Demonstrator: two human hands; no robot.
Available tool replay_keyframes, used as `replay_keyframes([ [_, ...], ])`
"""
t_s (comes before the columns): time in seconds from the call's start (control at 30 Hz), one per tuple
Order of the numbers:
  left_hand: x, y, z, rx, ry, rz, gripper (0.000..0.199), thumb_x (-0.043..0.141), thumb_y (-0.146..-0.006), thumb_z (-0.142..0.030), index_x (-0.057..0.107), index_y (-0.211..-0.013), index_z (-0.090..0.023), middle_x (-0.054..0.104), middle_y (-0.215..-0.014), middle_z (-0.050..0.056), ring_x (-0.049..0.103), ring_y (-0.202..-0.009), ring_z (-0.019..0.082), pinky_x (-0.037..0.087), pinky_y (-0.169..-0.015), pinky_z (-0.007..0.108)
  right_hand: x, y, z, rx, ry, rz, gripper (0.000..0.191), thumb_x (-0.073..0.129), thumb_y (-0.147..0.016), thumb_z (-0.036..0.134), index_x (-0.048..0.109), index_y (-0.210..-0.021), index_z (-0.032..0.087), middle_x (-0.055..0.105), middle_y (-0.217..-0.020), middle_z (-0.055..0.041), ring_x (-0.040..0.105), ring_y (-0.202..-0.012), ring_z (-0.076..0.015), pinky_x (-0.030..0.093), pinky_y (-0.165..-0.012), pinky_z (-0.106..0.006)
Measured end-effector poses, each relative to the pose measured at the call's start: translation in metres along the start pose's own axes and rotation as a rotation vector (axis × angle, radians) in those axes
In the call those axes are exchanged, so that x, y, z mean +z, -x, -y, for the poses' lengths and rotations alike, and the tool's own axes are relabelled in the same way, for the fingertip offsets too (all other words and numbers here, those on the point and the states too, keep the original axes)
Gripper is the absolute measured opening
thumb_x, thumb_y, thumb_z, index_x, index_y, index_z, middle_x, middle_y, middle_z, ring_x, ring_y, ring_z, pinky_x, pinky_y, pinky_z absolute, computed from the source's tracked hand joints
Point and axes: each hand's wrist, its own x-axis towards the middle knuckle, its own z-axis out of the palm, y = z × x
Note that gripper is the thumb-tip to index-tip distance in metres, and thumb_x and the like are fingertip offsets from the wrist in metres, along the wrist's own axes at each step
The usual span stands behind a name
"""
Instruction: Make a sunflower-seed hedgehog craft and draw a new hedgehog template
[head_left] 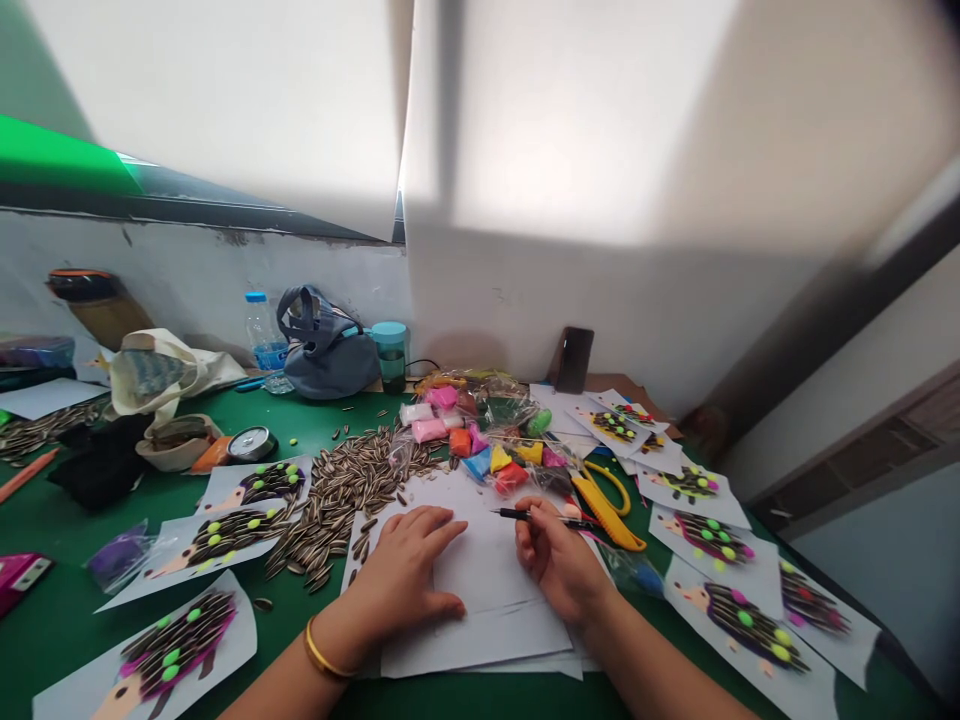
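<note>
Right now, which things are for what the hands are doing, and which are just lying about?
Probably for the work:
slim black pen, in the right hand
white paper sheets, under the left hand
striped dark seeds, like those on the white-paper hedgehog pictures

Probably just lying about:
grey-blue fabric bag
clear plastic bottle with blue cap
black rectangular phone

Upper frame: pale hanging sheets (225,90) above a white wall (191,250). Left edge, mid-height: brown flask (116,315), dark lid with orange rim; cream cloth bag (206,365) to its lower right. Left of centre, in a row: clear bottle (261,330), blue cap; blue-grey handbag (334,355); teal-lidded cup (391,365). Right of centre: dark phone (574,360), upright near wall. Lower left edge: magenta object (15,582), partly out of frame.
</note>
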Motion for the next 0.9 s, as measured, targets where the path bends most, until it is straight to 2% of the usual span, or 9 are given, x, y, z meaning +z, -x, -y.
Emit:
replay_keyframes([
  [0.3,0.0028,-0.0007,0.0033,0.006,0.009,0.004,0.094,0.087,-0.053,-0.052,0.051,-0.138,-0.033,0.053,-0.141,0.01,0.045,-0.129,0.036,0.032,-0.108,0.052,-0.0006,-0.0004,0.0005,0.003,0.008,-0.002,0.023,0.073,-0.079,0.038,0.063,-0.095,0.023,0.057,-0.065,0.0037,0.047,-0.055,-0.0071,0.035,-0.05,-0.016],
  [0.9,-0.0035,-0.0035,-0.0015,-0.026,0.018,0.036,0.092,0.087,-0.053,-0.048,0.052,-0.137,-0.034,0.053,-0.141,0.009,0.045,-0.129,0.036,0.033,-0.108,0.054,-0.0009,-0.0036,0.0017,0.033,0.004,-0.021,0.023,0.073,-0.08,0.037,0.062,-0.096,0.024,0.058,-0.066,0.0035,0.047,-0.055,-0.0067,0.036,-0.052,-0.015],
])
